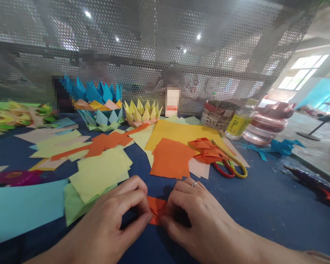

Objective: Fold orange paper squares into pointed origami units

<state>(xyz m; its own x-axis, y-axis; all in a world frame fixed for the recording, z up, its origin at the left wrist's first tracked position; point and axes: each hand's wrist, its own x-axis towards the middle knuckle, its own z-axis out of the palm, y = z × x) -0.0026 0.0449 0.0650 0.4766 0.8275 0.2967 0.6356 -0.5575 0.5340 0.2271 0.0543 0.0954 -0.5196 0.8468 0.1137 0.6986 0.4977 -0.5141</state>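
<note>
The folded orange paper [155, 208] lies on the dark blue table [264, 205] right in front of you, at the near edge, between your two hands. Only a small wedge of it shows. A creased corner points down toward you, and the flat upper edge faces the stack of orange squares [170, 158]. Your fingers cover both ends, so its long axis cannot be told for sure; what shows runs roughly from left to right between your hands.

Your left hand [114, 216] is curled, thumb and forefinger closed together on the paper's left edge, the other fingers bent in above. Your right hand [194, 212] is curled the same way, with a ring on one finger; its fingertips press onto the paper's right side and hide that part.

Beyond your left hand lie pale yellow squares [101, 172] and a light blue sheet [19, 211]. The scissors [231, 168] rest to the right of the orange squares, well apart from your hands.
</note>
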